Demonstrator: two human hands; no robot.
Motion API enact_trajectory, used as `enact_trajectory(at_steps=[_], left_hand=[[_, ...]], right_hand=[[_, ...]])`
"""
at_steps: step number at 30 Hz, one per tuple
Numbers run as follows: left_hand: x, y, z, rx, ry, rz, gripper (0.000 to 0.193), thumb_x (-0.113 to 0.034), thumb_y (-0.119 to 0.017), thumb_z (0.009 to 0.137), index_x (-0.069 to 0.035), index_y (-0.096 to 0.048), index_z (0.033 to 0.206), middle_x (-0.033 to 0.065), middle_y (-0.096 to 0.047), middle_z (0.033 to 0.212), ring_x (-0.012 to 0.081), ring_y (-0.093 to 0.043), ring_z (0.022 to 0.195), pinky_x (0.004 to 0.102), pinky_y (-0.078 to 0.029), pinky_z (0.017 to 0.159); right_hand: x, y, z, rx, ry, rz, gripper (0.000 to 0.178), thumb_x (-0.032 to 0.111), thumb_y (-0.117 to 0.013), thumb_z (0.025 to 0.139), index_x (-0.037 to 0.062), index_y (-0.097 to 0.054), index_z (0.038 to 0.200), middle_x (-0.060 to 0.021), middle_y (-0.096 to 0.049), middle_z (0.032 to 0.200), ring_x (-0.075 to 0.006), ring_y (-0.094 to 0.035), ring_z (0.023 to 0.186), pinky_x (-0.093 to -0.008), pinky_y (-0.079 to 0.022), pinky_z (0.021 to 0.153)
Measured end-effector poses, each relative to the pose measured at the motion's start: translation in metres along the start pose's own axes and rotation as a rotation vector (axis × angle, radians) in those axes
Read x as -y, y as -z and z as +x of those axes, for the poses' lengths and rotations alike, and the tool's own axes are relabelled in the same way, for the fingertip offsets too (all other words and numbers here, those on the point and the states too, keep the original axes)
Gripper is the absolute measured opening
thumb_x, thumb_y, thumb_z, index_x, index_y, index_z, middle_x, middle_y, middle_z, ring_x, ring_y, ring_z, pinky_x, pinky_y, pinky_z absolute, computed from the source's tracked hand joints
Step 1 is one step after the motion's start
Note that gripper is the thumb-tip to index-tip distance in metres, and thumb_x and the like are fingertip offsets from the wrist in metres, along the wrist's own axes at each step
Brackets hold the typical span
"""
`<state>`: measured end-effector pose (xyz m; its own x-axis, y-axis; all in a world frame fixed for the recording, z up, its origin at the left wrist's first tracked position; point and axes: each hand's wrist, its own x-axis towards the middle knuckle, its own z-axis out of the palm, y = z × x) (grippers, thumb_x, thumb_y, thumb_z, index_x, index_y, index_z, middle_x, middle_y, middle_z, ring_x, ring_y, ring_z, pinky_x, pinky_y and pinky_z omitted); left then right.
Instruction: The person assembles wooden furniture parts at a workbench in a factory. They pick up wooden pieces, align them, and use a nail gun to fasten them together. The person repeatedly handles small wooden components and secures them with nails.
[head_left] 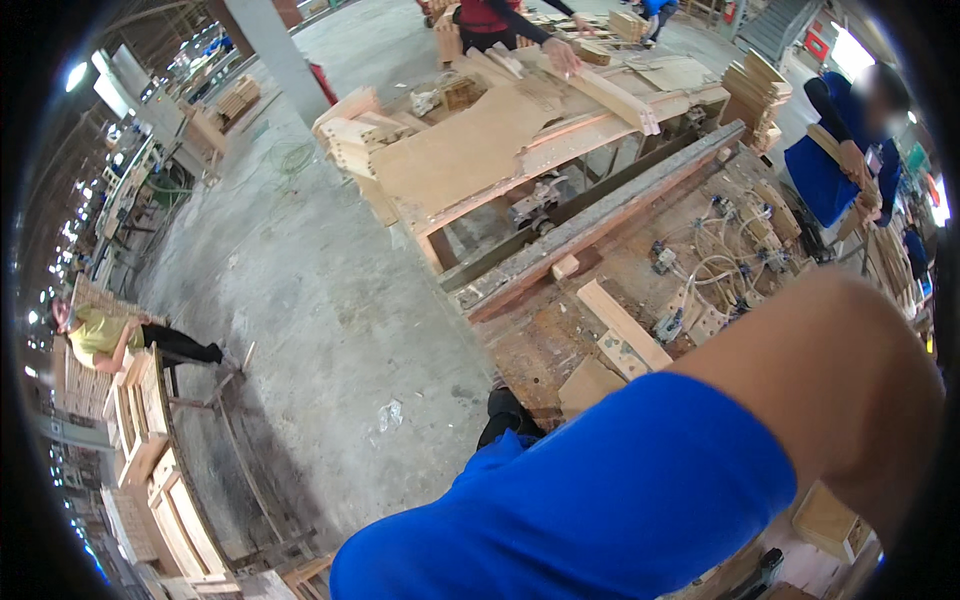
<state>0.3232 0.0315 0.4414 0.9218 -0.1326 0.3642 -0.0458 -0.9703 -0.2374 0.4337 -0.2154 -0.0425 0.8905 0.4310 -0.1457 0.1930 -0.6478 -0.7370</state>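
One of my arms [600, 480], in a short blue sleeve, stretches large across the lower right, with the elbow [850, 310] bent at the right. Neither of my hands shows; the forearm turns down near the right rim. Behind the arm lies a worn wooden workbench [530, 345]. On it rest a pale wooden strip [622, 322], shorter wood pieces beside it, and a small wood block [565, 266]. Clear hoses [715, 270] and metal fittings spread over the bench's right part. Below the elbow, a light wooden box [835, 525] is partly hidden.
A long metal-edged rail [610, 220] borders the bench. Beyond it stands a table with brown sheet board [470, 150], where a person in red reaches over a timber piece [605, 95]. Another person in blue holds wood at right. At left, someone in yellow [98, 335] stands by wooden frames.
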Motion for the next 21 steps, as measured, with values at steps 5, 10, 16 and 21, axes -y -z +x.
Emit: enact_trajectory(at_steps=[5, 10, 16, 21], left_hand=[[-0.001, -0.003, 0.025, 0.039, -0.075, 0.118, 0.024, -0.032, -0.071, 0.089, -0.016, -0.079, 0.105, 0.0082, -0.077, 0.098, 0.0289, -0.075, 0.095, 0.0495, -0.054, 0.08], [0.006, 0.004, -0.031, 0.04, -0.027, 0.119, 0.021, -0.034, -0.071, 0.09, -0.019, -0.079, 0.102, 0.0053, -0.078, 0.097, 0.026, -0.076, 0.095, 0.0476, -0.054, 0.08], [-0.01, -0.087, -0.212, -0.298, 0.371, -0.187, 0.029, -0.036, -0.072, 0.093, -0.009, -0.071, 0.103, 0.0095, -0.07, 0.09, 0.0298, -0.07, 0.091, 0.048, -0.054, 0.082], [-0.059, -0.171, -0.324, -0.238, 0.745, -0.695, 0.024, -0.028, -0.069, 0.097, -0.007, -0.07, 0.107, 0.0195, -0.069, 0.088, 0.0438, -0.07, 0.083, 0.0555, -0.056, 0.074]], right_hand=[[0.014, -0.017, 0.001, -0.02, -0.043, 0.079, 0.034, 0.033, -0.066, 0.1, -0.0011, -0.07, 0.101, -0.02, -0.071, 0.085, -0.0364, -0.065, 0.076, -0.0508, -0.054, 0.07], [0.021, -0.025, -0.007, -0.04, -0.111, 0.131, 0.032, 0.031, -0.067, 0.101, -0.0015, -0.069, 0.098, -0.0194, -0.07, 0.081, -0.0354, -0.063, 0.072, -0.0506, -0.052, 0.068], [0.023, -0.028, -0.013, -0.087, -0.194, 0.245, 0.031, 0.029, -0.067, 0.101, -0.0021, -0.067, 0.095, -0.0188, -0.068, 0.076, -0.0343, -0.061, 0.066, -0.0504, -0.051, 0.066], [0.011, -0.016, -0.003, -0.158, -0.368, 0.464, 0.03, 0.027, -0.068, 0.101, -0.0025, -0.066, 0.093, -0.0182, -0.067, 0.072, -0.0333, -0.06, 0.062, -0.0502, -0.049, 0.064]])
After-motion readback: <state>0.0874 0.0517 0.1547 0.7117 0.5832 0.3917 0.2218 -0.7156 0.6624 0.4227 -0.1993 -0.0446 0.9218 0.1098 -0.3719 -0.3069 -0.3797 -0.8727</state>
